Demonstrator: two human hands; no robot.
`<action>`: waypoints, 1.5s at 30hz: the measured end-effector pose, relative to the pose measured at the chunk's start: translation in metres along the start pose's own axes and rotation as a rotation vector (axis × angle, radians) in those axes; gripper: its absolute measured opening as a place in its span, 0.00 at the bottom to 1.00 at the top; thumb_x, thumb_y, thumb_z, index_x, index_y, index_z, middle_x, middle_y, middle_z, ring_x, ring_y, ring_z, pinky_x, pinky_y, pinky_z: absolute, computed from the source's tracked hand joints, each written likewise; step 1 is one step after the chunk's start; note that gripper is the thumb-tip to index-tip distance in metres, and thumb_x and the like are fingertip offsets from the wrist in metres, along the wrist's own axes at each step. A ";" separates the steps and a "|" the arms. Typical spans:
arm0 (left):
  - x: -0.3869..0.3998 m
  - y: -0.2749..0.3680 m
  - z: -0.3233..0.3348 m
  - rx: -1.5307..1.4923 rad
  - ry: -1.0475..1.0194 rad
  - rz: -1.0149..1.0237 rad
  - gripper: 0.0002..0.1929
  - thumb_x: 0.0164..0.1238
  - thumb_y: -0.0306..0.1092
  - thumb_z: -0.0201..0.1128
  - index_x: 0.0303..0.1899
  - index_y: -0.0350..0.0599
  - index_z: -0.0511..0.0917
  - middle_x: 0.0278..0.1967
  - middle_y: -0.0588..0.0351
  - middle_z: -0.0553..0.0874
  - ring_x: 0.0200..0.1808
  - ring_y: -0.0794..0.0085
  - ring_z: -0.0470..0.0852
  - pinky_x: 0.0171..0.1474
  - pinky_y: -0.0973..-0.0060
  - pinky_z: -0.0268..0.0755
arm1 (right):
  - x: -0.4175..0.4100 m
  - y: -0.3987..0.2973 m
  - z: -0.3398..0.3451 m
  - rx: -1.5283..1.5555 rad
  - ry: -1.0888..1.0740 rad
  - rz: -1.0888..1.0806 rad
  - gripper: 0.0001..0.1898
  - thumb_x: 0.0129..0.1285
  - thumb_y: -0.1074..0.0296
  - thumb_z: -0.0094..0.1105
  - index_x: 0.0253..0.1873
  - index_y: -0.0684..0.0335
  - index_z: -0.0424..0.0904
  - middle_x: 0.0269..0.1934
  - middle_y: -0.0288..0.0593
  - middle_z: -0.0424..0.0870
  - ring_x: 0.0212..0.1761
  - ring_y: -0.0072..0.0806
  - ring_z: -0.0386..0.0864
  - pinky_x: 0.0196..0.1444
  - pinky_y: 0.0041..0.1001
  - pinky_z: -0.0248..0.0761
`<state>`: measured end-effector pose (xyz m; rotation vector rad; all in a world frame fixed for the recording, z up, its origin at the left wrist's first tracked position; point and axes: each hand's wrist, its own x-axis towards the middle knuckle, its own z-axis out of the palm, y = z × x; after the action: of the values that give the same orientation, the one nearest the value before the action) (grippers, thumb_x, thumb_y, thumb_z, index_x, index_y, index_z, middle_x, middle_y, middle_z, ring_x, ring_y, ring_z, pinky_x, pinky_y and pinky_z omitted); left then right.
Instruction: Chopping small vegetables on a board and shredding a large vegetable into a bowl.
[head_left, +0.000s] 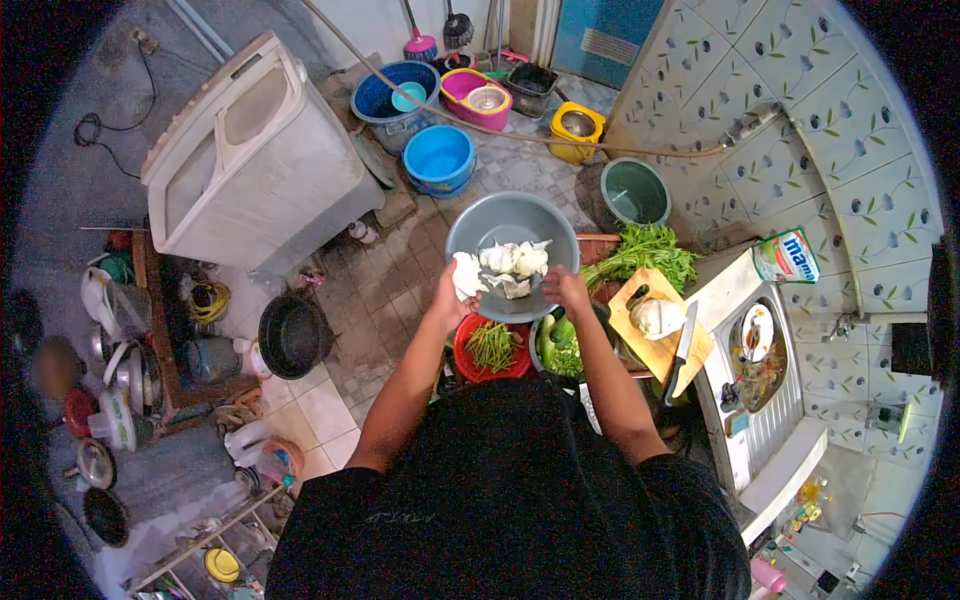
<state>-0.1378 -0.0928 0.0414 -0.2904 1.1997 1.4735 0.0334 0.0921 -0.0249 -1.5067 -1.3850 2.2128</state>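
Observation:
A wide grey plastic basin (517, 214) is in front of me, holding several white, leafy vegetable pieces (514, 257), perhaps cabbage. My left hand (457, 298) holds another white piece (468, 274) over the basin's left rim. Curled at the right rim is my right hand (566, 291); whether it grips the rim cannot be made out. To the right, a wooden cutting board (671, 281) carries a pale vegetable head (657, 318) and a black-handled kitchen knife (682, 345).
Below the basin are a red basket of cut green beans (491, 351) and a container of green vegetables (561, 349). Leafy greens (645, 253) lie beside the board. A steel sink (761, 375) stands right, a washing machine (262, 165) left, a blue bucket (439, 161) ahead.

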 end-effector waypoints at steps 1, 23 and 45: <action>-0.002 0.000 0.002 -0.037 -0.036 0.036 0.24 0.68 0.61 0.40 0.44 0.53 0.76 0.29 0.61 0.80 0.24 0.71 0.75 0.27 0.74 0.65 | -0.003 0.004 0.002 -0.105 0.025 -0.035 0.21 0.68 0.52 0.47 0.56 0.62 0.74 0.45 0.47 0.82 0.41 0.32 0.82 0.36 0.29 0.75; -0.055 -0.001 0.072 0.186 -0.113 0.423 0.23 0.66 0.38 0.63 0.59 0.47 0.65 0.47 0.57 0.79 0.43 0.72 0.81 0.37 0.67 0.79 | -0.118 -0.050 0.070 -0.204 0.097 -0.857 0.08 0.58 0.71 0.64 0.42 0.67 0.82 0.38 0.45 0.82 0.35 0.26 0.79 0.36 0.23 0.73; -0.052 -0.015 0.083 0.303 0.062 0.661 0.23 0.60 0.33 0.68 0.52 0.40 0.66 0.38 0.52 0.81 0.35 0.77 0.80 0.34 0.79 0.72 | -0.132 -0.052 0.061 -0.214 0.036 -0.921 0.11 0.66 0.70 0.55 0.43 0.73 0.81 0.39 0.45 0.83 0.34 0.25 0.78 0.37 0.24 0.71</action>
<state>-0.0735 -0.0609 0.1093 0.3007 1.6401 1.8078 0.0313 0.0116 0.1070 -0.6778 -1.8330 1.4799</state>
